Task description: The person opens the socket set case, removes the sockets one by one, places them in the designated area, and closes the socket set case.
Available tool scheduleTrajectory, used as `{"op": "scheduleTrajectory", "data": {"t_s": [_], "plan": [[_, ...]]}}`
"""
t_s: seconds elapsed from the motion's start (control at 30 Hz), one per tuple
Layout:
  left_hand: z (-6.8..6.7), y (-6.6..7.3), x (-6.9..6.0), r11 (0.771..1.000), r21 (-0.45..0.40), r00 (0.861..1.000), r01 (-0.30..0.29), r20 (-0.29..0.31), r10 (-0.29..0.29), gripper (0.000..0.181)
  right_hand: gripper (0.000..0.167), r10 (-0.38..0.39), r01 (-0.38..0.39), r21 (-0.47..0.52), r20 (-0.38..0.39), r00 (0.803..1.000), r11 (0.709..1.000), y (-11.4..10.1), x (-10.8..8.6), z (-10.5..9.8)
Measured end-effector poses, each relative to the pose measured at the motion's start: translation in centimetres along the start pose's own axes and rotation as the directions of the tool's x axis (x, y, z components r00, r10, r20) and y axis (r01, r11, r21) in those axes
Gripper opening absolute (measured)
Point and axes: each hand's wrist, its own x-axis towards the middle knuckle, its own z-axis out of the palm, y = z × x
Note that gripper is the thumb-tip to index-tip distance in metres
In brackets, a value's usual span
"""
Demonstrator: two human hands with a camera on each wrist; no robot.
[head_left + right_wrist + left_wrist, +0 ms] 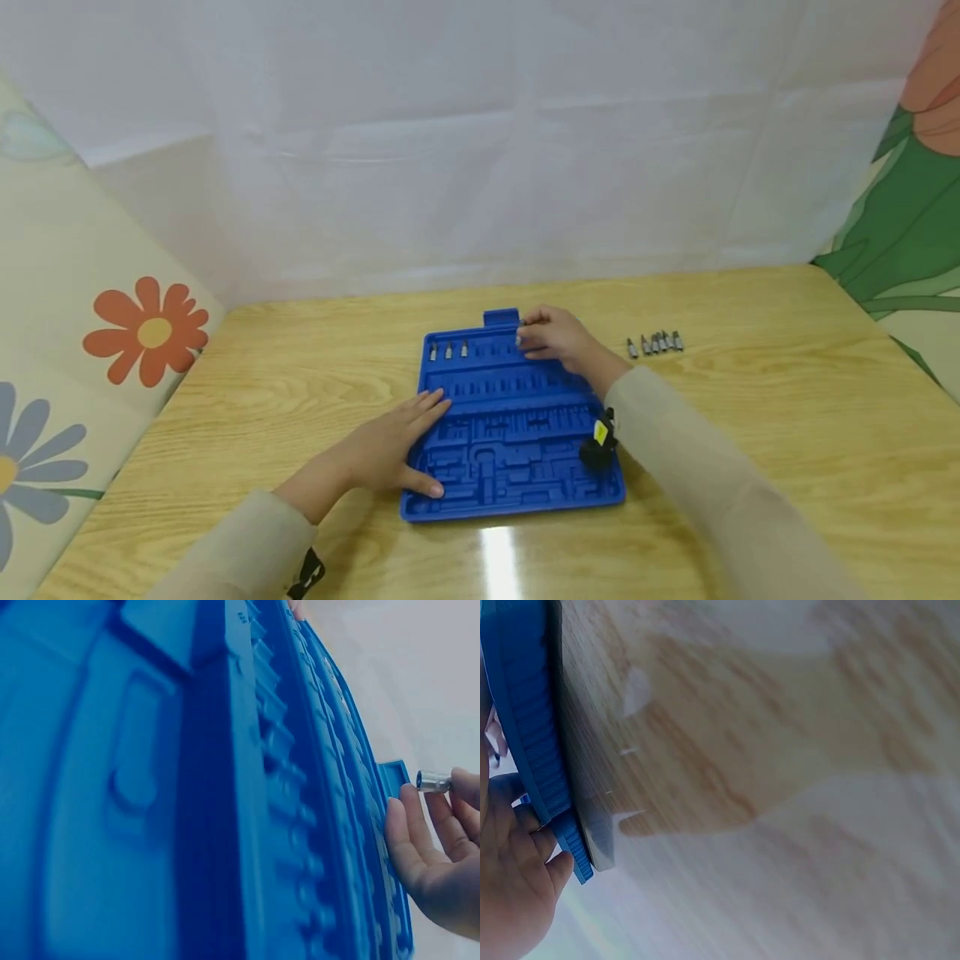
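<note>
A blue moulded tool case (517,504) lies opened flat on the table, its bed full of shaped slots. Three small bit sockets (448,351) sit upright in the top row at the left. My left hand (390,442) rests on the case's left edge, fingers spread and fairly straight; the left wrist view shows its fingers (536,840) against the blue side. Over the top row, my right hand (558,337) pinches a bit socket (433,781) between thumb and fingers. The right wrist view shows its silver cylindrical end; the fingers cover the rest.
Several more bit sockets (660,342) stand grouped on the wooden table (750,400) to the right of the case. A white sheet (480,167) hangs behind the table, with flower-printed panels (153,333) at both sides.
</note>
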Motion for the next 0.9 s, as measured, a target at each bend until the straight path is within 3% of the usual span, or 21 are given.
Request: {"op": "scheduleTrajectory", "data": {"t_s": [0.17,0.53,0.9], "plan": [[-0.1,0.0,0.3,1.000,0.012,1.000,-0.011,-0.008,0.011,0.105,0.023,-0.020,0.020,0.015,-0.004,1.000,1.000,-0.3,-1.5,-2.2],[-0.4,0.1,0.3,1.000,0.017,1.000,0.002,0.001,-0.002,0.105,0.009,-0.071,0.072,0.055,-0.027,0.997,0.996,0.3,-3.7,-7.0],[0.0,0.2,-0.1,1.000,0.011,1.000,0.011,0.006,-0.011,0.105,0.011,-0.111,0.102,-0.072,-0.130,0.985,0.992,0.6,-6.6,-12.2]]}}
